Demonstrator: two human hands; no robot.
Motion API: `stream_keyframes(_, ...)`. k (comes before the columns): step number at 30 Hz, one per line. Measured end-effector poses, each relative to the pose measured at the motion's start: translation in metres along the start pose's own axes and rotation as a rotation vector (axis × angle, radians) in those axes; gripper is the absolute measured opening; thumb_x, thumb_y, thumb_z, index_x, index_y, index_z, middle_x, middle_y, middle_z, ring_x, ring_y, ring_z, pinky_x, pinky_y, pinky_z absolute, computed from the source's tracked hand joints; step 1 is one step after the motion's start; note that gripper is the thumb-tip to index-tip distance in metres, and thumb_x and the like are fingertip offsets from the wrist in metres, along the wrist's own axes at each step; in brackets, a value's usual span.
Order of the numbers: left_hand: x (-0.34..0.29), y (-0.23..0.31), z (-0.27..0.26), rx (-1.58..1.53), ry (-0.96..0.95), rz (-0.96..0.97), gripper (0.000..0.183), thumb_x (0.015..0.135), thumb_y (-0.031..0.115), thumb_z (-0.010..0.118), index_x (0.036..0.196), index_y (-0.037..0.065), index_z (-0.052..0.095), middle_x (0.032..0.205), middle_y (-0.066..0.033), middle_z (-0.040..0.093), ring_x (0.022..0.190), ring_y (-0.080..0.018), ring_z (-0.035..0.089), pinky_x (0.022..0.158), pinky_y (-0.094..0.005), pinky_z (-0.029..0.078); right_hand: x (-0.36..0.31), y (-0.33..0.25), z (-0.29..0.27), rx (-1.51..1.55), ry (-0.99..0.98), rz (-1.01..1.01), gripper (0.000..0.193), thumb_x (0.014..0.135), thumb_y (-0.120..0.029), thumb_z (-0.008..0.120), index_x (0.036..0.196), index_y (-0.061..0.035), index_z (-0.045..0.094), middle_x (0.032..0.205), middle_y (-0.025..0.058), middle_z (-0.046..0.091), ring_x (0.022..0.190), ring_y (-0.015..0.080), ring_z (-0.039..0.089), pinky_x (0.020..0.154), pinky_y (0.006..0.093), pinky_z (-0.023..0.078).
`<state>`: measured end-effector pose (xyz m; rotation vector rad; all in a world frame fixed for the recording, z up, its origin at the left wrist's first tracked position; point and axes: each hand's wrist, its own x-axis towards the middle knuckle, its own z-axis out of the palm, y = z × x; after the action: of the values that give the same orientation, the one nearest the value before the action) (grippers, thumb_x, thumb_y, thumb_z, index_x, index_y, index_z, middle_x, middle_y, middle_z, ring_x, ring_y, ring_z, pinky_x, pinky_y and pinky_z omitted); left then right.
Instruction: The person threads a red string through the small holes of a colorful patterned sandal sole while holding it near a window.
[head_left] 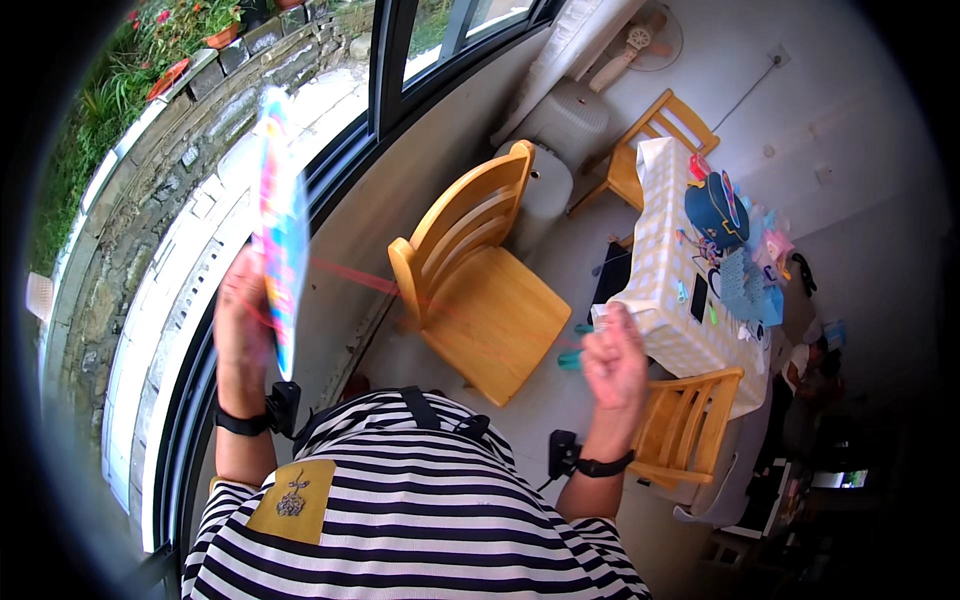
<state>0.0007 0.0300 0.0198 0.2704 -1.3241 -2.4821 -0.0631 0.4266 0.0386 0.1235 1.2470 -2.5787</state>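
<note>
Head view: colourful flat card upright, edge-on.

Wooden chair, cluttered checked table

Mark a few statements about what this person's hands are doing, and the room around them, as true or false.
1. The left hand holds a flat, colourful disc. True.
2. The right hand rests on the wooden chair. False: it is raised in the air, closed like a fist, apart from the chair.
3. A thin red string runs across between the two hands. True.
4. The table is bare wood. False: a pale checked cloth covers it, with small things scattered on top.
5. The person wears a plain red shirt. False: the shirt is black-and-white striped.
</note>
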Motion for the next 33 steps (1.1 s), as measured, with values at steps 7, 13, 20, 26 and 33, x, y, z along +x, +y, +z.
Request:
stream_keyframes(7,0.036,0.094,-0.187,-0.774,-0.12,0.346,0.008,0.091,0.002,0.051,0.093,-0.003,0.045,0.071,-0.0035,0.043,0.057,-0.0111,0.04,0.05,-0.0215,0.036,-0.023,-0.068,-0.161,-0.093,0.454,-0.462,0.012,0.093,-0.01,0.053,0.103,-0.0044,0.054,0.059,-0.0045,0.036,0.049,0.0054,0.033,0.048,0.0208,0.039)
stream_keyframes(13,0.028,0.037,-0.128,-1.239,-0.323,-0.074,0.019,0.094,0.007,0.048,0.113,0.004,0.049,0.091,-0.0039,0.055,0.074,-0.0084,0.052,0.062,-0.0203,0.043,0.013,-0.037,-0.08,-0.564,0.581,-0.69,0.015,0.096,-0.015,0.05,0.103,-0.0021,0.049,0.059,-0.0027,0.036,0.049,0.0064,0.035,0.055,0.0294,0.051)
stream_keyframes(20,0.014,-0.035,0.013,-0.845,-0.564,-0.707,0.03,0.095,0.029,0.045,0.098,0.0,0.053,0.067,-0.0018,0.048,0.043,-0.0065,0.039,0.042,-0.0229,0.032,0.014,0.022,0.081,-0.854,0.069,-0.713,0.013,0.097,-0.005,0.042,0.103,-0.0002,0.052,0.062,0.002,0.048,0.053,0.0079,0.049,0.055,0.0267,0.053)
stream_keyframes(26,-0.002,-0.046,0.044,-0.885,-0.646,-0.84,0.035,0.099,0.027,0.035,0.103,-0.005,0.051,0.07,-0.0068,0.049,0.043,-0.0086,0.04,0.042,-0.0213,0.031,0.003,0.058,0.148,-1.238,-0.287,-0.89,0.023,0.08,0.007,0.057,0.102,0.0031,0.061,0.078,0.0165,0.063,0.065,0.0288,0.065,0.056,0.033,0.051)
stream_keyframes(33,-0.003,-0.049,0.05,-0.875,-0.757,-0.804,0.035,0.099,0.025,0.035,0.105,-0.005,0.05,0.071,-0.0068,0.049,0.043,-0.0094,0.04,0.042,-0.022,0.031,0.013,0.069,0.151,-1.238,-0.392,-0.987,0.023,0.077,0.009,0.059,0.1,0.0052,0.06,0.074,0.0173,0.062,0.064,0.0322,0.063,0.055,0.0353,0.05)
